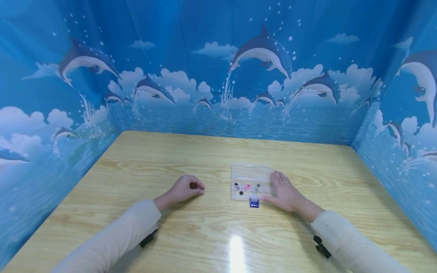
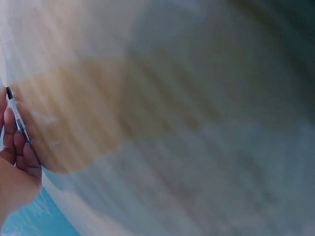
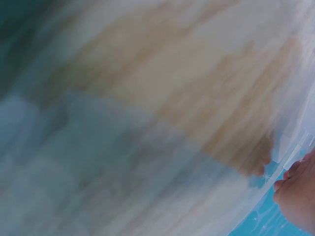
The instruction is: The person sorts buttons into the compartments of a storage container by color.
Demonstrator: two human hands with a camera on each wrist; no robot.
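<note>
Wooden table (image 1: 143,163) bore a clear compartment box (image 1: 250,181), lid closed with its blue latch (image 1: 254,203) toward the person, small items inside; right hand (image 1: 285,193) lay flat against it, left hand (image 1: 184,188) curled, contents indiscernible; box unopened.

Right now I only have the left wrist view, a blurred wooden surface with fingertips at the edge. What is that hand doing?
Observer: The left hand rests on the light wooden table, fingers curled; whether it holds anything, I cannot tell.
Reviewer: Anything beside it?
Observer: A clear plastic compartment box with a blue latch lies to its right, apart from it.
Reviewer: And the other hand?
Observer: The right hand lies flat, fingers straight, against the box's right edge.
</note>
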